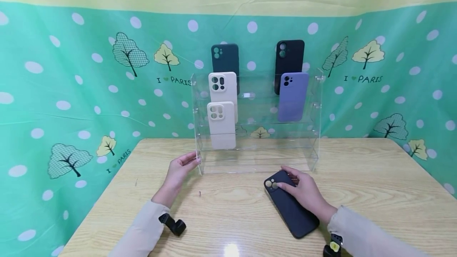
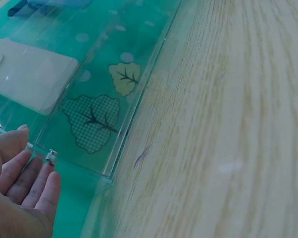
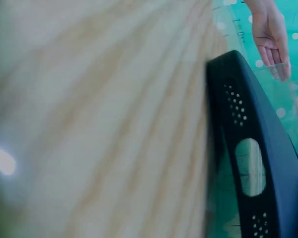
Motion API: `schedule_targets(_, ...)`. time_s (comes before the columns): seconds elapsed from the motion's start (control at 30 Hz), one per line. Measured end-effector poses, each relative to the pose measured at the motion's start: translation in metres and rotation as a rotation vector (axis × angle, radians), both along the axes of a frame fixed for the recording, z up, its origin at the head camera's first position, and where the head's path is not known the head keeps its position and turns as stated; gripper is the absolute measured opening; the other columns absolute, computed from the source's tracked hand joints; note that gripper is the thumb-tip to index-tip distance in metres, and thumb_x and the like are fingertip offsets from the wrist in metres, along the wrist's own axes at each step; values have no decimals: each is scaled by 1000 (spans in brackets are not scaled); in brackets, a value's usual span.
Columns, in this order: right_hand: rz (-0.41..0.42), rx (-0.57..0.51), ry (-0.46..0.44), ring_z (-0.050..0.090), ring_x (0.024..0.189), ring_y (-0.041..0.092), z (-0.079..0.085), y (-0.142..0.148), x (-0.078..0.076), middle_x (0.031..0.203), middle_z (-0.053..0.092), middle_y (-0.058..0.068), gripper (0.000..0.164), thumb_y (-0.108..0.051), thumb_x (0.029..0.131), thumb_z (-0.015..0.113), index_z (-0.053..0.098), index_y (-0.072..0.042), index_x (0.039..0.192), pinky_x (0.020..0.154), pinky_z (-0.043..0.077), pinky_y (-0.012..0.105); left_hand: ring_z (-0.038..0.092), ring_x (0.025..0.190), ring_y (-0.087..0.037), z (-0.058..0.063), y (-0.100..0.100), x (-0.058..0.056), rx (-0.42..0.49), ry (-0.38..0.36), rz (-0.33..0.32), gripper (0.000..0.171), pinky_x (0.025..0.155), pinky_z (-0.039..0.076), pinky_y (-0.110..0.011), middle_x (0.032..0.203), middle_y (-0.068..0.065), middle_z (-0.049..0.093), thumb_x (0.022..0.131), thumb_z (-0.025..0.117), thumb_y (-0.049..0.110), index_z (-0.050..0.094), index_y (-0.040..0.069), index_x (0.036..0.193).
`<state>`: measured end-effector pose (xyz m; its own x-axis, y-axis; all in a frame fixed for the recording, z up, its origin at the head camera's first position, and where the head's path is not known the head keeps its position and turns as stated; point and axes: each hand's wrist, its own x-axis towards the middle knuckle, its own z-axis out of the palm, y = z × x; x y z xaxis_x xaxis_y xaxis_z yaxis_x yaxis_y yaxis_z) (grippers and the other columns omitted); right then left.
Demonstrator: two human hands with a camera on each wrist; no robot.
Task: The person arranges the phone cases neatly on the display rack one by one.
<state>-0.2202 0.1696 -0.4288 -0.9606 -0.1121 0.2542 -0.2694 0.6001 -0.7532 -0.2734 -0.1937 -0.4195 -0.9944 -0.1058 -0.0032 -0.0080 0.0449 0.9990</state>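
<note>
My right hand [image 1: 308, 192] holds a black phone case [image 1: 290, 209], its thumb at the camera cutouts and its other fingers by the upper right edge. The case is tilted, low over the wooden table; in the right wrist view its lower edge [image 3: 251, 163] shows a port slot and small holes. My left hand [image 1: 179, 171] touches the left side of a clear acrylic display stand [image 1: 257, 165], fingers fairly straight. In the left wrist view that hand [image 2: 20, 193] is by a small metal fitting [image 2: 51, 156] on the stand's side.
Two white cases, an upper one [image 1: 222, 86] and a lower one [image 1: 223, 130], stand on the rack's left. A dark green case [image 1: 225, 58] rises behind them. On the right are a black case [image 1: 290, 56] and a purple case [image 1: 293, 98]. A green patterned cloth [image 1: 89, 102] hangs behind.
</note>
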Motion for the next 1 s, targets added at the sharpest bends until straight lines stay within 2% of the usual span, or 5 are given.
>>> schedule_targets(0.17,-3,-152,-4,61,91,11,5,0,0,109,67,14,38,-11,84,71,63,2,119,74,52,19,62,87,3,-1,1,-1,-12,5,3,42,83,49,-13,124,-18,60,87,66,7,54,-5,126)
schedule_targets(0.4,17,-460,-258,63,85,3,21,2,3,102,68,7,39,-13,89,66,58,8,121,75,52,17,63,87,2,-1,0,-1,-9,10,4,41,83,50,-14,120,-16,63,87,66,7,54,-5,125)
schedule_targets(0.63,83,-664,-375,64,83,3,40,7,4,91,70,-9,28,-8,89,64,63,2,115,71,53,17,62,88,4,0,0,0,-21,0,7,43,84,48,-12,123,-16,61,87,67,10,54,-4,126)
schedule_targets(0.83,129,-796,-380,63,76,3,63,13,1,87,69,-10,17,-5,90,62,71,-20,92,63,52,16,62,88,3,-1,0,-1,-20,5,6,43,84,49,-13,124,-18,60,87,67,9,54,-4,126)
schedule_targets(1.0,209,-919,-264,62,77,3,86,20,-7,89,68,-9,23,0,91,59,72,-18,90,64,51,15,62,89,3,-2,0,-2,-23,7,6,43,84,49,-13,124,-19,59,87,67,9,54,-4,126)
